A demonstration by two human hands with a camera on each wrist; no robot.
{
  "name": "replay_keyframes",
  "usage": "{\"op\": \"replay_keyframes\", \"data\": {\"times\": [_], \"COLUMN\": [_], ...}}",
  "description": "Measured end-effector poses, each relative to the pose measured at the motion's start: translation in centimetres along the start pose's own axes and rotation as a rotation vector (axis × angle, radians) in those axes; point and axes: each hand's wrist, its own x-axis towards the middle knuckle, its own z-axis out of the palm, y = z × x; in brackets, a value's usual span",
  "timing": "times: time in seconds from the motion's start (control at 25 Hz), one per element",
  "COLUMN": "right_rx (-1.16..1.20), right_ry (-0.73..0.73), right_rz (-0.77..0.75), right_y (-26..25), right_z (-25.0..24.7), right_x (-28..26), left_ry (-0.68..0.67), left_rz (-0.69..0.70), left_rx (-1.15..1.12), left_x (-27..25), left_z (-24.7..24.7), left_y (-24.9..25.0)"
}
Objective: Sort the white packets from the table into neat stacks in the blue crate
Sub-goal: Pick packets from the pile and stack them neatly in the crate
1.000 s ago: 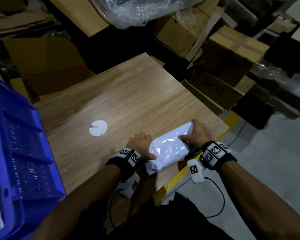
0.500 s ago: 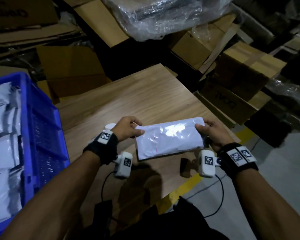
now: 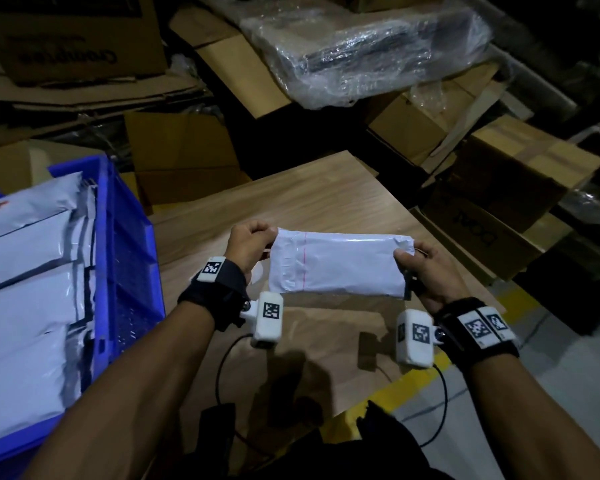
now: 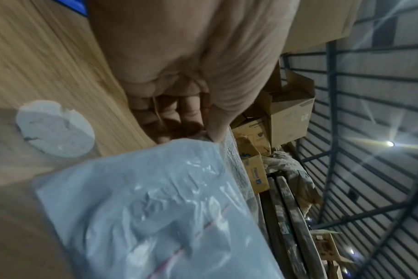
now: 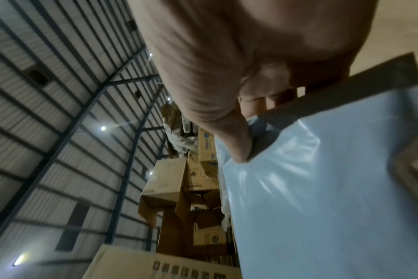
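Observation:
A white packet (image 3: pixel 338 263) with a thin red line near its left end hangs above the wooden table (image 3: pixel 319 199), held level between both hands. My left hand (image 3: pixel 252 245) pinches its left end, thumb on top in the left wrist view (image 4: pixel 215 130) over the packet (image 4: pixel 155 207). My right hand (image 3: pixel 420 268) grips the right end, thumb pressed on the packet (image 5: pixel 322 188) in the right wrist view. The blue crate (image 3: pixel 125 258) stands at the left, filled with stacked white packets (image 3: pixel 25 299).
A round white patch (image 4: pixel 55 130) marks the table under the left hand. Cardboard boxes (image 3: pixel 520 188) and a plastic-wrapped bundle (image 3: pixel 361 46) crowd the far side and right. A yellow floor line (image 3: pixel 440 362) runs along the table's near right edge.
The packet has been lifted off the table's near edge and raised, turned level, and carried left and away from me between both hands. The crate has come into view.

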Motion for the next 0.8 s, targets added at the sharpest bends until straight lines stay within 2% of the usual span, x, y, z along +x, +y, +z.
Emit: {"op": "replay_keyframes", "data": {"times": [0.08,0.16,0.28,0.36,0.44,0.6,0.72,0.8], "right_rx": [-0.051,-0.137,-0.336,-0.429,-0.490,-0.693,-0.838,-0.765], "right_ry": [0.033,0.055,0.010,-0.055,-0.113,-0.211,-0.191,-0.094], "right_rz": [-0.107,-0.282,-0.535,-0.666,-0.769,-1.017,-1.075,-0.962], "right_y": [-0.8,-1.5,-2.4,-2.4,-1.9,-0.1,0.7,1.1], "right_z": [0.9,1.9,3.8,5.2,6.1,6.9,6.9,6.8], "right_x": [-0.4,-0.7,-1.5,-2.4,-3.1,-3.8,-4.0,-4.2], "left_ry": [0.064,0.056,-0.149,-0.215,-0.171,-0.027,0.016,0.042], "left_rz": [0.005,-0.078,-0.279,-0.362,-0.393,-0.359,-0.292,-0.224], "left_rx": [0.062,0.050,-0.063,-0.202,-0.336,-0.506,-0.518,-0.557], "left_x": [-0.3,-0.7,-1.8,-1.8,-1.5,-0.7,-0.5,-0.3], "left_z": [0.3,0.6,1.0,1.1,1.1,0.6,-0.1,-0.6], "left_y": [0.5,1.2,2.3,2.6,2.9,2.6,2.4,2.4]}}
